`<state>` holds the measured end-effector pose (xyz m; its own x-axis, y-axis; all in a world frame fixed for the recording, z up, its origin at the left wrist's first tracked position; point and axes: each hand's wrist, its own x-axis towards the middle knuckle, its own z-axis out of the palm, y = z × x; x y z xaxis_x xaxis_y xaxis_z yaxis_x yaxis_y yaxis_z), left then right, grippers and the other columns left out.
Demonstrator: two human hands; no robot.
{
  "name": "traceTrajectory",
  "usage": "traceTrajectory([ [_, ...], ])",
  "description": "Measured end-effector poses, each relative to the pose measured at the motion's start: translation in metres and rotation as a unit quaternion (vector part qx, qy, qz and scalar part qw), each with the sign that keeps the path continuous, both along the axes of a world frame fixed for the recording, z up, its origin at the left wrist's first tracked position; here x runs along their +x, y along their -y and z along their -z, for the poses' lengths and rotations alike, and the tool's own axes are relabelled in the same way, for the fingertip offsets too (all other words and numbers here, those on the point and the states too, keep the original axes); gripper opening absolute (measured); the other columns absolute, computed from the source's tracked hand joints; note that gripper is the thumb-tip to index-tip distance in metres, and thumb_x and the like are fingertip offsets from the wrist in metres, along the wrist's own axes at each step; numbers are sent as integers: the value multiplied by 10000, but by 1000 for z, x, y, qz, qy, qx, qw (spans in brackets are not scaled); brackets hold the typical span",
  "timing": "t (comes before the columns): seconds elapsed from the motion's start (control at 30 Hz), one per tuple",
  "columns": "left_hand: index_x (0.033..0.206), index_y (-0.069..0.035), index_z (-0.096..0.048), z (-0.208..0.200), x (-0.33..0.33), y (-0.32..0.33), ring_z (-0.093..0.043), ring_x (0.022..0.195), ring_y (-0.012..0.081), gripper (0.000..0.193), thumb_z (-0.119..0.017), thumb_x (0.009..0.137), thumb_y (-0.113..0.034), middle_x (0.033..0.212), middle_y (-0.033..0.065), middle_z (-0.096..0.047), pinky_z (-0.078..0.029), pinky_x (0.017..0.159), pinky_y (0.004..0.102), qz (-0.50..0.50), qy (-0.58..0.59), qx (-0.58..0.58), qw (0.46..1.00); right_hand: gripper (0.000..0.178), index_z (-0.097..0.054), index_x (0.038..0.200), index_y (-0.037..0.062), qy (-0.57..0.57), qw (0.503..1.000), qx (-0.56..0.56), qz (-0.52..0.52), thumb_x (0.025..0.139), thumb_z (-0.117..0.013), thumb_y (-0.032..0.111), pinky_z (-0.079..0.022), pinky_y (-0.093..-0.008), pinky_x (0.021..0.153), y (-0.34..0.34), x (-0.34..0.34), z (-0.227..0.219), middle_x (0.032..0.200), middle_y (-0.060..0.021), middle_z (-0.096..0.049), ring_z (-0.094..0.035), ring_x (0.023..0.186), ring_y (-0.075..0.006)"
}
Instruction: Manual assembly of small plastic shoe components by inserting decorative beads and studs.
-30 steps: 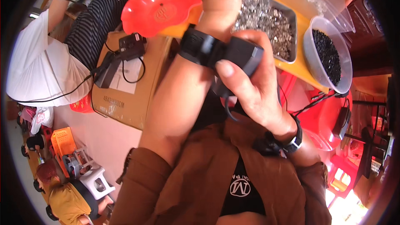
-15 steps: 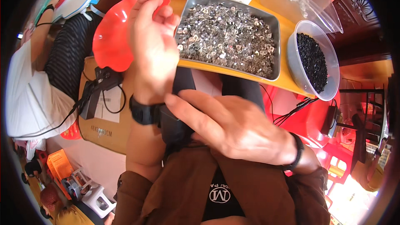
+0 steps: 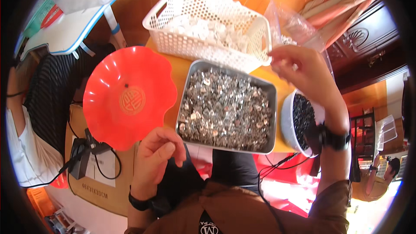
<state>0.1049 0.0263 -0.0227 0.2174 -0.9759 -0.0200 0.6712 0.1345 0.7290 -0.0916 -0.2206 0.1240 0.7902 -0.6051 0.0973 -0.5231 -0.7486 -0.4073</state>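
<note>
My left hand (image 3: pixel 160 154) hovers between the red scallop-edged plate (image 3: pixel 151 67) and the near left corner of a grey metal tray (image 3: pixel 276 104). Its fingers are loosely bent and apart, and nothing shows in them. The tray is full of small shiny silvery pieces (image 3: pixel 229 108). My right hand (image 3: pixel 305 71) is raised beside the right end of a white perforated basket (image 3: pixel 195 47). Its fingers are drawn together; a tiny pale spot shows there, too small to name. Whitish pieces (image 3: pixel 208 30) lie in the basket.
Right of the tray, partly behind my right wrist, stands a clear tub (image 3: pixel 287 121) of black bits. A clear plastic bag or box (image 3: pixel 299 28) lies behind my right hand. Left are a cardboard box (image 3: pixel 93 186) with black cables and another person's white sleeve (image 3: pixel 30 160).
My hands have separated: the right moved from my left wrist up to the basket's right end, the left dropped below the plate. The view has shifted, showing more of basket and plate.
</note>
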Motion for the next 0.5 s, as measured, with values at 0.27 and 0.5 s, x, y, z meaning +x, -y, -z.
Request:
traceTrajectory([
  [0.27, 1001, -3, -570, -6, -8, 13, -571, 741, 107, 134, -573, 887, -72, 863, 65, -586, -480, 627, 248, 129, -27, -12, 991, 472, -508, 1252, 57, -149, 987, -2, -53, 784, -568, 74, -462, -360, 885, 140, 88, 95, 1166, -161, -582, -556, 1078, -259],
  [0.5, 1003, -28, -582, 5, -8, 18, -571, 778, 85, 151, -587, 901, -139, 903, 42, -573, -479, 626, 210, 227, 6, 12, 974, 206, -676, 853, 38, -261, 937, -166, -164, 705, -540, 83, -492, -414, 749, 147, 104, 131, 898, -187, -649, -615, 860, -351],
])
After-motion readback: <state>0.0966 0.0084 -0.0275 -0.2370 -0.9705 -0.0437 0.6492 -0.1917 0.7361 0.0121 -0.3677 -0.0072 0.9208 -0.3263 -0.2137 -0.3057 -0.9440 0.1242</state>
